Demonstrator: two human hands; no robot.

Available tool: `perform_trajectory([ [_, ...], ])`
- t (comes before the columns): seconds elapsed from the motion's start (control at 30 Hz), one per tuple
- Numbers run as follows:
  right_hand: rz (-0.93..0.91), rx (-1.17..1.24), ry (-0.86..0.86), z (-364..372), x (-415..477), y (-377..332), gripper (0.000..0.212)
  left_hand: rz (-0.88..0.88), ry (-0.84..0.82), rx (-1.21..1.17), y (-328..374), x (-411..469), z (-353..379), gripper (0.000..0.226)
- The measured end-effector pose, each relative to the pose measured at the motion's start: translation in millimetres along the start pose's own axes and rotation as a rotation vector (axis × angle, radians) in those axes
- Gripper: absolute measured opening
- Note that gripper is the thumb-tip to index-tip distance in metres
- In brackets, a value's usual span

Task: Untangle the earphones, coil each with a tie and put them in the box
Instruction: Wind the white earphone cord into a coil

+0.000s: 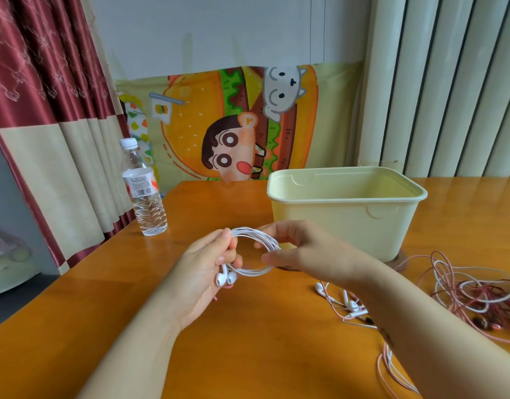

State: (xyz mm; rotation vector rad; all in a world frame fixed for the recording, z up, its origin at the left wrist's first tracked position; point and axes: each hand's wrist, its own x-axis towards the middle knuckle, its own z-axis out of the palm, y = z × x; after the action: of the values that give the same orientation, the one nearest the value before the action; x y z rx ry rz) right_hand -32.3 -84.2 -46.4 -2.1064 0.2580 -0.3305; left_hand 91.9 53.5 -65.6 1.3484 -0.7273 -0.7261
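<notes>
Head view: A person at a wooden table (248, 347) holds a coiled white earphone (255, 272) up between both hands, clear of the tabletop. The left hand (204, 269) pinches the near-left side of the ring between thumb and fingers, the two earbuds (226, 279) dangling just below. The right hand (302, 249) curls round the ring's far-right side, its fingers closed on the cord. A scrap of pink shows under the left hand; whether it is a tie cannot be told.

The ring spans left to right between the hands. The open cream box (334, 226) stands just behind and to the right, its long side running across the table, its mouth facing up. The right hand is the nearer to it, so a drop-in would likely be a short lift forward and rightward over the rim.

A tangle of pink and white cords (472, 292) lies at the right edge, apparently not yet sorted. A water bottle (144, 191) stands at left, a red curtain (32, 82) and a cartoon cloth (233, 125) behind.
</notes>
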Motion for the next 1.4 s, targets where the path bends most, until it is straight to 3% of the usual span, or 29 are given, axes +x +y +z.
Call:
perform_trajectory([
  [0.1,0.021,-0.047,-0.01,-1,1,3,0.021,0.0,0.008,-0.004,1,0,-1,0.028],
  [0.27,0.005,0.118,-0.058,-2,3,2,0.043,0.011,-0.004,0.046,0,-1,1,0.03],
  [0.5,0.012,0.07,-0.034,-5,1,-3,0.018,0.004,-0.011,0.077,-2,-1,1,0.032],
  [0.67,0.046,-0.027,-0.04,-10,-2,-7,0.02,0.0,0.017,0.165,-6,1,1,0.03],
  [0.93,0.118,0.168,-0.047,-10,-4,-8,0.021,-0.011,0.06,0.321,-12,6,-5,0.03],
  [1.07,0.116,0.222,0.012,-8,-2,-9,0.018,-0.137,0.025,0.132,-9,6,-3,0.024],
  [1.23,0.056,-0.034,0.153,-1,-2,-13,0.022,-0.299,-0.071,-0.128,-5,3,-3,0.024],
  [1.4,0.025,-0.203,0.2,-1,-1,-14,0.023,-0.349,-0.116,-0.228,-7,3,0,0.026],
])
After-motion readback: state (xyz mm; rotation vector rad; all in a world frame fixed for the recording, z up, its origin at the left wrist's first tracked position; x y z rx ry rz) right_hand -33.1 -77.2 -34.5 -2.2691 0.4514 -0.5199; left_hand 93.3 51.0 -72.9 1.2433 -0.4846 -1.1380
